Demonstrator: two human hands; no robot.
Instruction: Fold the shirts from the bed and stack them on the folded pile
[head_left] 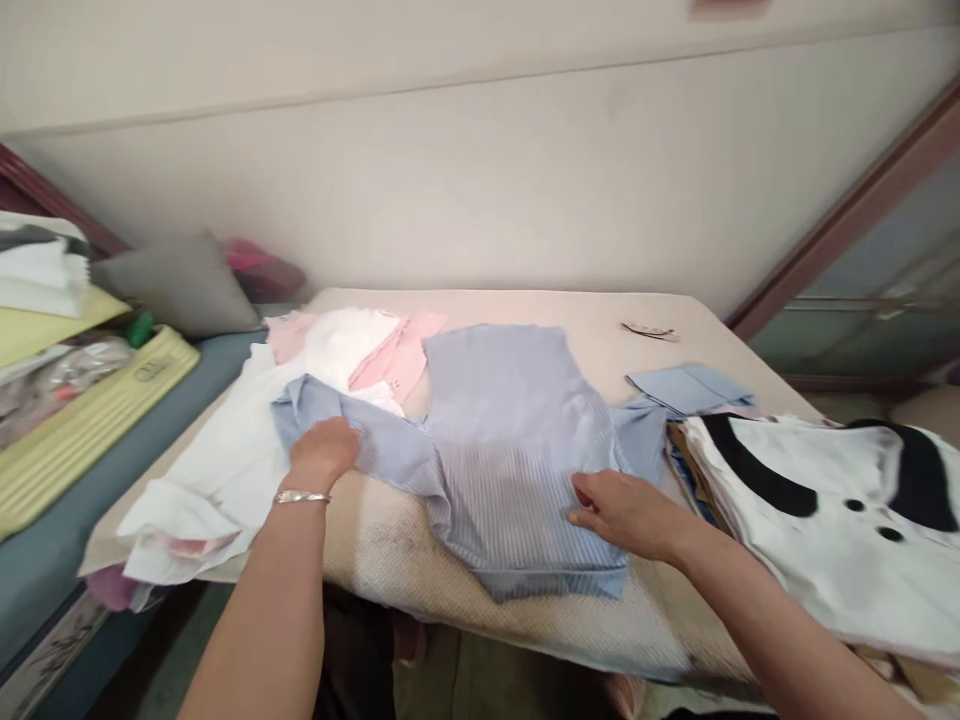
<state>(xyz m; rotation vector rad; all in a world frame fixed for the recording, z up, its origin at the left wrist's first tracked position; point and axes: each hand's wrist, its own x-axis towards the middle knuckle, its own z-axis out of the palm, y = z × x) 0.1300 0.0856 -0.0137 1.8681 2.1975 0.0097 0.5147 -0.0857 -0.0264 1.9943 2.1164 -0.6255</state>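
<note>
A blue-and-white striped shirt (517, 450) lies spread on the covered table, its body in the middle and its sleeves out to both sides. My left hand (326, 450), with a silver bracelet at the wrist, is closed over the sleeve on the left; its fingertips are hidden. Over the right edge of the shirt's body is my right hand (626, 510). Its thumb and index finger are slightly apart, the other fingers are bent, and nothing shows between them.
White and pink clothes (217, 450) lie in a heap at the left. A stack topped by a white garment with black trim (825, 510) stands at the right, near a folded blue cloth (690, 388). Eyeglasses (649, 331) rest behind. A yellow-green rack (105, 420) stands far left.
</note>
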